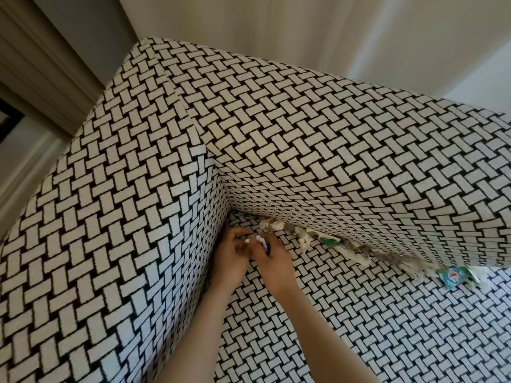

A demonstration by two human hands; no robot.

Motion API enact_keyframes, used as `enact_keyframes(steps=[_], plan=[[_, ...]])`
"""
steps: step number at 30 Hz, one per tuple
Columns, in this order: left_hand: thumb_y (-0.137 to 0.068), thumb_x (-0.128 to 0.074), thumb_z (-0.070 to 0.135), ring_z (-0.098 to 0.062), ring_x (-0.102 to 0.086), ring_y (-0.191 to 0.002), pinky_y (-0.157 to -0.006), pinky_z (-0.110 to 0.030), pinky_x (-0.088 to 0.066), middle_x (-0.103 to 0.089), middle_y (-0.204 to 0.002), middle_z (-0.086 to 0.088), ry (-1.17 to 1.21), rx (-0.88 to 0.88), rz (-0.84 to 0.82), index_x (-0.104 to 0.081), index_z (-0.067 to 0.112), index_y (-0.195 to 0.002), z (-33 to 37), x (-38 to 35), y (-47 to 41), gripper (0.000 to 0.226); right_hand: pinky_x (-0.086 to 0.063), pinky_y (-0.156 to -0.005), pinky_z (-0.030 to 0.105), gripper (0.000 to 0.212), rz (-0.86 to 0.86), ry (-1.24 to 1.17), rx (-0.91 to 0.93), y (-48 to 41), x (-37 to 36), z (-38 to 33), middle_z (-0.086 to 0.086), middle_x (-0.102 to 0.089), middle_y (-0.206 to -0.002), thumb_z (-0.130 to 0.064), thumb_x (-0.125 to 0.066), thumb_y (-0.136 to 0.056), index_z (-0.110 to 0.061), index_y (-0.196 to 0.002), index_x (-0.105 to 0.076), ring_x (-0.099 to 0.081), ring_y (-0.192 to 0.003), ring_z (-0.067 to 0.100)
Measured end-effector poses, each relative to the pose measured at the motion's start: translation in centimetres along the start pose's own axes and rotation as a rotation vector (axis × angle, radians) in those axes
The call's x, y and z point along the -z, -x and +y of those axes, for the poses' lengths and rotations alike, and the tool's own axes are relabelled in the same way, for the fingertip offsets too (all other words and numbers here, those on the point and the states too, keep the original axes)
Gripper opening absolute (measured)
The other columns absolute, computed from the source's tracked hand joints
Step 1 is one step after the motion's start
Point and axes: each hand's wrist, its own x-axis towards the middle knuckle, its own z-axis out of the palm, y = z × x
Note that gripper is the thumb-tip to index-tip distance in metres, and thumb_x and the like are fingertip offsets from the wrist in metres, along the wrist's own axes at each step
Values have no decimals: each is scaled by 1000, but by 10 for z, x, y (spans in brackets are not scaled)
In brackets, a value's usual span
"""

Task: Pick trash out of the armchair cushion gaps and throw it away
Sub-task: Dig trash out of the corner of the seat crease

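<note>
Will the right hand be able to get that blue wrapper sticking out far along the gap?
Probably yes. The blue wrapper pokes out onto the seat cushion, with nothing between it and the right hand. But that hand and the left hand both pinch a white scrap now.

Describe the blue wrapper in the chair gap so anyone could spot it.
Follow the gap under the armchair backrest to the right. The blue wrapper sits at its far right end, the only bright blue piece beside white and grey scraps.
</note>
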Motion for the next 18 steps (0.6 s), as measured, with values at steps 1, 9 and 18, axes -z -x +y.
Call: enact_keyframes(steps=[1, 9, 18], plan=[[-86, -56, 0, -8, -59, -79, -68, -17, -48, -63, -85, 4, -21, -4, 13, -54, 20, -97, -1, -3, 1, 23, -37, -54, 11, 14, -4, 1, -4, 1, 1, 0, -4, -54, -81, -28, -47, -95, -16, -97, -54, -50, -70, 8], [-90, -55, 19, -15, -56, -100, -88, -30, -47, -60, -103, 2, -209, -146, 29, -63, 22, -89, -16, -10, 11, 9, -47, -69, 29, 18, 149, -192, -225, -2, 11, 3, 14, -55, -114, -16, -39, -97, -9, -107, -52, -56, -90, 26], [-98, -35, 9, -14, -48, -85, -71, -22, -35, -54, -93, 0, -117, 18, 170, -52, 7, -105, 20, -13, 2, 19, -56, -53, 27, 19, 348, -828, -431, -4, 23, -7, 10, -58, -77, -4, -39, -96, -9, -112, -47, -60, -63, 19]])
